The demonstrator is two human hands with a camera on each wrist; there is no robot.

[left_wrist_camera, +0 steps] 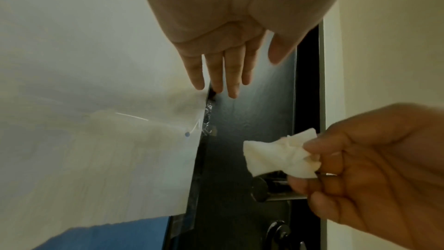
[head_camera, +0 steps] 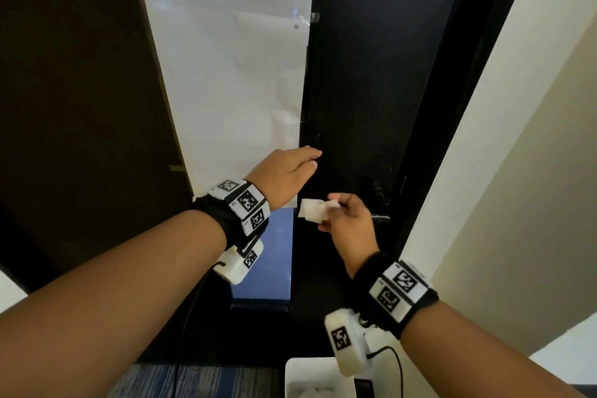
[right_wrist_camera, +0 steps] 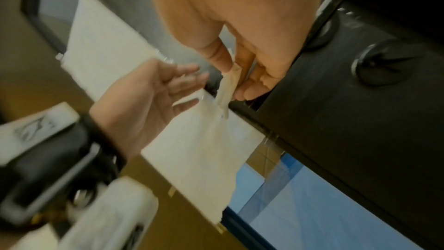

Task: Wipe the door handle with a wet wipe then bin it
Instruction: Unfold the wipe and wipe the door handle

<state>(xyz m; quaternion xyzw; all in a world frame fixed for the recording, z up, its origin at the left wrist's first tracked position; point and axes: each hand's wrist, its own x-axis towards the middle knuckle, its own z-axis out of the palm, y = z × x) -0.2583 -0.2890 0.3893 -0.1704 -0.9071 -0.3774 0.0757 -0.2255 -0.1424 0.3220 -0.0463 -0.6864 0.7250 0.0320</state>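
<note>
— Head view. Grip?
— My right hand (head_camera: 349,223) pinches the wet wipe (head_camera: 315,210) by one end. The bunched rest sticks out left of the pinch. The door handle (head_camera: 381,217) is just beyond my knuckles and apart from the wet wipe. My left hand (head_camera: 284,171) is up-left of the pinch, flat, fingers straight, holding nothing. Whether it touches the door (head_camera: 371,74) I cannot tell.
— Left wrist view?
— The wet wipe (left_wrist_camera: 276,157) is crumpled and juts free of my fingertips. The door handle (left_wrist_camera: 286,196) is below it, apart.
— Right wrist view?
— Blurred. The wet wipe (right_wrist_camera: 228,86) trails limp from thumb and finger.
— Handling?
— Light, soft, probably damp and clingy. I'd spread it over my fingers, then wrap it round the lever, which looks rigid and smooth.
</note>
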